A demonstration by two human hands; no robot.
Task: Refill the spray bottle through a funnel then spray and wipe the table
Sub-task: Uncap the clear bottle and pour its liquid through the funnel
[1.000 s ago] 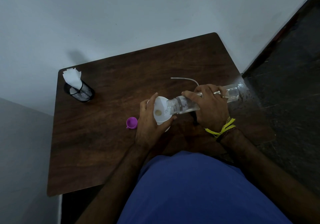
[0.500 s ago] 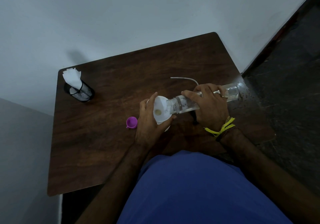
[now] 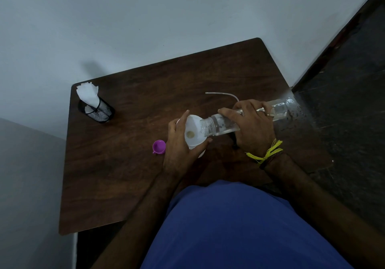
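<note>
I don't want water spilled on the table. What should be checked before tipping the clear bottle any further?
1. Clear bottle mouth over the white funnel: ok.
2. Left hand grip steadying the funnel: ok.
3. Right hand grip on the clear bottle: ok.
4. Funnel hole unblocked: cannot tell.
5. Level in the spray bottle beneath: cannot tell, hidden.
6. Purple cap apart from the pour: ok.

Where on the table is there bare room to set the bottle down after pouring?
The table's near-left stretch, below the purple cap and left of the left hand, is bare. So is the far strip between the mesh cup and the thin tube. Around the funnel, bottle and right hand it is crowded.
</note>
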